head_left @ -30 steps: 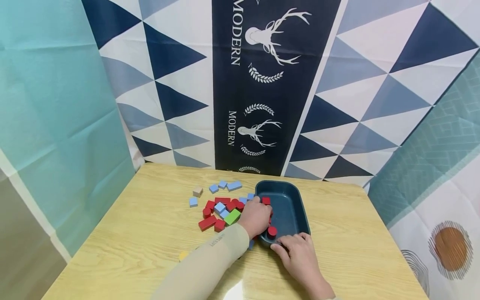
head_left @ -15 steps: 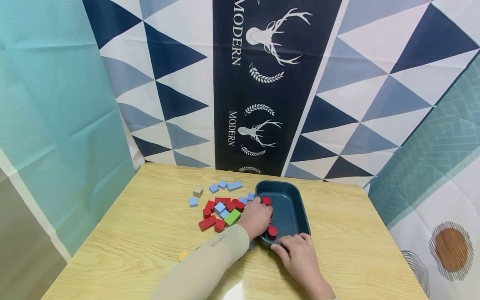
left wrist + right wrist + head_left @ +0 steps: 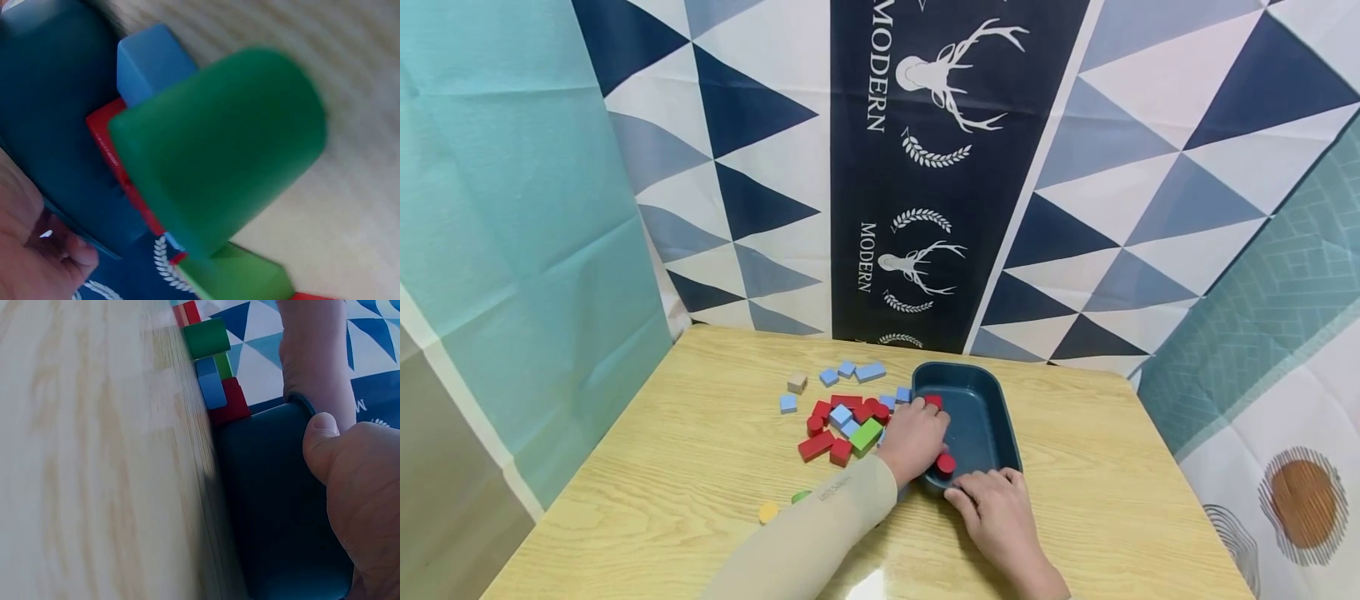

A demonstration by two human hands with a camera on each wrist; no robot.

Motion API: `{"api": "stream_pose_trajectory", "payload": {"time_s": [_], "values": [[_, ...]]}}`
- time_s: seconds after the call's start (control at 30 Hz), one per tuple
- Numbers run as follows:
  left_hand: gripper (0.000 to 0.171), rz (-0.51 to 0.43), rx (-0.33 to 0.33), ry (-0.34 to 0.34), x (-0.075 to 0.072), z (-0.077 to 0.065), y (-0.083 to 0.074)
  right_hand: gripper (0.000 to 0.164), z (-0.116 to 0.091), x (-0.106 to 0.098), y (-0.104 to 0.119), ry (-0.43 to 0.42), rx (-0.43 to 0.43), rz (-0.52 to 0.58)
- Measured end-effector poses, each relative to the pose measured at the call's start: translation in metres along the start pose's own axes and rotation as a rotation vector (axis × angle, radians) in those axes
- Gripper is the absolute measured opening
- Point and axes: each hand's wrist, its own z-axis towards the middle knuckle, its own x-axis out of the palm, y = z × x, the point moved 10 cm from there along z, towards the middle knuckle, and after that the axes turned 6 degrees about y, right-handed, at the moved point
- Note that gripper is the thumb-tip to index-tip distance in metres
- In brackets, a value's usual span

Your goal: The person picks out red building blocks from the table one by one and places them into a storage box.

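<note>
A dark blue rectangular tray (image 3: 973,417) stands on the table, with a red cylinder (image 3: 946,464) and a red block (image 3: 933,402) inside. My left hand (image 3: 916,437) reaches over the tray's left rim, its fingers bent down inside. The back of the hand hides its fingertips in the head view, and I cannot tell whether they hold a block. My right hand (image 3: 1000,517) grips the tray's near rim; its thumb lies on the outer wall in the right wrist view. A green cylinder (image 3: 219,150) looms close in the left wrist view.
Left of the tray lie several loose red blocks, including a long one (image 3: 816,446), around a bright green block (image 3: 867,436). Small light blue blocks (image 3: 870,372) and a wooden cube (image 3: 797,382) lie farther back. A yellow piece (image 3: 768,512) sits near my left forearm.
My left hand has shifted slightly right over the tray, covering the red pieces seen by its fingers before. A green piece now shows past the forearm. My right hand keeps its grip.
</note>
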Motion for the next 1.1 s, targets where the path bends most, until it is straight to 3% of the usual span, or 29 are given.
{"api": "stream_pose_trajectory", "payload": {"time_s": [0.13,0.23,0.4,0.5,0.63,0.77,0.87,0.97,1.1], "values": [[0.048,-0.217,-0.039,-0.029,-0.002,-0.005,0.016,0.012,-0.001,-0.001,-0.001,0.006,0.008,0.005],[0.048,-0.469,-0.085,-0.043,-0.003,-0.013,0.037,0.011,0.0,0.0,-0.002,0.042,0.025,-0.005],[0.033,-0.953,-0.187,-0.083,-0.01,-0.033,0.096,0.006,0.001,0.007,-0.005,0.154,0.082,0.003],[0.028,-1.057,-0.244,-0.122,-0.013,-0.049,0.138,0.005,0.001,0.011,-0.007,0.192,0.103,0.017],[0.024,-0.982,-0.34,-0.082,0.002,-0.074,0.185,0.005,0.002,0.013,-0.007,0.212,0.111,0.024],[0.023,-0.878,-0.374,0.038,0.03,-0.098,0.207,0.005,0.002,0.016,-0.007,0.229,0.129,0.021],[0.022,-0.838,-0.364,0.087,0.046,-0.111,0.21,0.005,0.003,0.016,-0.007,0.233,0.132,0.023],[0.033,-0.802,-0.337,0.105,0.054,-0.119,0.206,0.005,0.003,0.015,-0.007,0.224,0.13,0.025],[0.056,-0.639,-0.267,0.087,0.056,-0.119,0.194,0.005,0.002,0.014,-0.007,0.211,0.131,0.024]]}}
